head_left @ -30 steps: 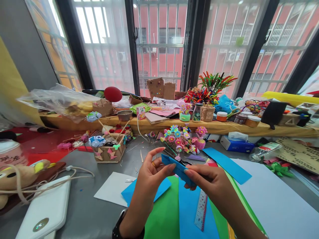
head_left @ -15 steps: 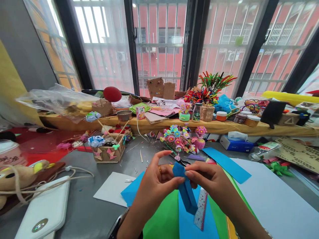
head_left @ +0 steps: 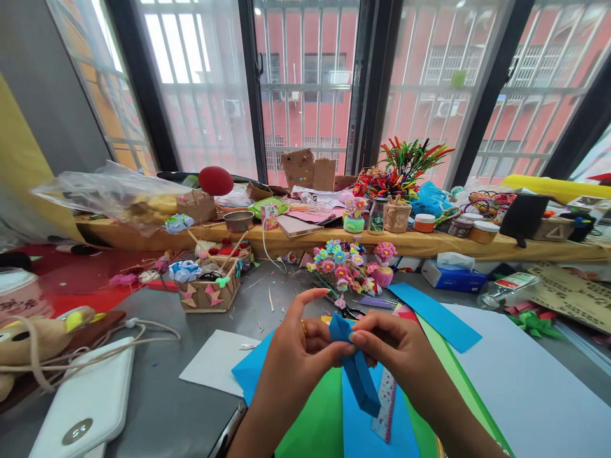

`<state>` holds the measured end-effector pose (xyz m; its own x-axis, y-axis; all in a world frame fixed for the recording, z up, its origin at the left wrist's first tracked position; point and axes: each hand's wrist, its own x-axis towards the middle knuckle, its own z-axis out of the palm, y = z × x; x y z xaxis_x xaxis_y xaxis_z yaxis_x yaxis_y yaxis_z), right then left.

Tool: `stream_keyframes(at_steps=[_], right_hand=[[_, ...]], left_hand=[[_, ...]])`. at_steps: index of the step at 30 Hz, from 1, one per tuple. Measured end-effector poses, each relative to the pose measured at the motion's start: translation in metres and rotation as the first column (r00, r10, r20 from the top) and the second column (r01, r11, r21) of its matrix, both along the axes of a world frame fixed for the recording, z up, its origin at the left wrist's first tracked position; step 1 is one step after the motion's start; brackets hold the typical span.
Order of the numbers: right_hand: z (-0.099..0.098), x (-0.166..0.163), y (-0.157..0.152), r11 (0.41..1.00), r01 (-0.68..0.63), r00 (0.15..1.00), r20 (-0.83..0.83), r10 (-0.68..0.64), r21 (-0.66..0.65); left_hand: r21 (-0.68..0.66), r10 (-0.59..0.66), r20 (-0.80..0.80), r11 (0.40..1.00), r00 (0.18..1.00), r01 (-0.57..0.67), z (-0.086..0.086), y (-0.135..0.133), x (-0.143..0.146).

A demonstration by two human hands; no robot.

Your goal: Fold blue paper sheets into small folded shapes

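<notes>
Between both hands is a narrow folded strip of blue paper point(head_left: 361, 381), tilted, its pointed upper end sticking up past the fingers. My left hand point(head_left: 305, 343) pinches it from the left between thumb and curled fingers, with the index finger raised clear. From the right, my right hand point(head_left: 389, 340) grips the same strip with thumb and fingertips near its upper part. Below the strip lie a flat blue sheet point(head_left: 356, 432), a patterned ruler point(head_left: 386, 407) and a green sheet point(head_left: 308, 420). The fingers partly hide the middle of the folded strip.
A white card point(head_left: 214, 362) and another blue piece point(head_left: 251, 369) lie to the left. Further right are a blue strip point(head_left: 436, 318) and a large white sheet point(head_left: 534, 375). Behind stand a cardboard basket point(head_left: 210, 296), craft flowers point(head_left: 341, 264) and a tissue box point(head_left: 453, 277).
The folded strip has turned slightly in my fingers, its lower end shifting a little down and right. My right thumb has moved slightly left and down. Both hands keep their grip.
</notes>
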<state>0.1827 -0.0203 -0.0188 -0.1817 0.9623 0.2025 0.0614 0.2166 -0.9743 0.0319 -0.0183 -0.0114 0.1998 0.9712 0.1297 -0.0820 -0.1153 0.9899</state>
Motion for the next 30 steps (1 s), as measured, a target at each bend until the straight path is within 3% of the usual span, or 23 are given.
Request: stream_keyframes(at_steps=[19, 26, 30], right_hand=[[-0.002, 0.0, 0.002, 0.998, 0.028, 0.998, 0.05, -0.031, 0.058], [-0.001, 0.004, 0.002, 0.995, -0.069, 0.984, 0.162, 0.08, -0.068], [-0.001, 0.004, 0.003, 0.988, -0.108, 0.981, 0.147, 0.123, -0.107]], left_hand=[[0.021, -0.066, 0.002, 0.998, 0.998, 0.066, -0.001, 0.0, -0.003], [-0.008, -0.03, 0.102, 0.999, 0.994, 0.031, -0.001, 0.006, -0.009], [-0.053, -0.036, 0.117, 0.998, 0.992, 0.043, -0.001, 0.009, -0.011]])
